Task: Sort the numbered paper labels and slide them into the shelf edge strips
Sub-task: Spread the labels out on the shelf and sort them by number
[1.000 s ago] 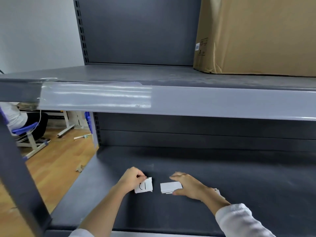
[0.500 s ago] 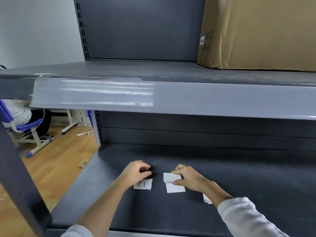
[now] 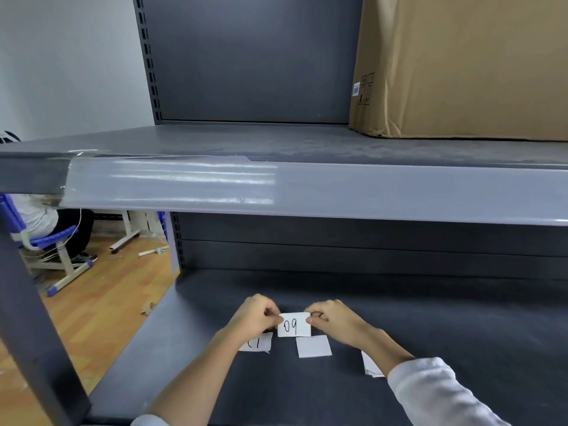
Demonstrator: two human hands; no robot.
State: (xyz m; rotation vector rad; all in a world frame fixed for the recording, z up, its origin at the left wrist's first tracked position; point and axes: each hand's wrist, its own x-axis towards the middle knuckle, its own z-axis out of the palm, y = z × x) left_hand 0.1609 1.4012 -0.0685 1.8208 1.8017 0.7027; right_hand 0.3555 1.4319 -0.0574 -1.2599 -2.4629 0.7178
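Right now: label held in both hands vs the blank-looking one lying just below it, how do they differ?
The held label shows handwritten "09"; the lying label shows no writing on its visible face. The held label is pinched at its edges by the left hand and right hand, raised and facing the camera; the lying label rests flat on the lower shelf, untouched. Both are small white paper rectangles of similar size.

held label [image 3: 294,325] — "09" | label on shelf [image 3: 256,343] — partly hidden, unclear
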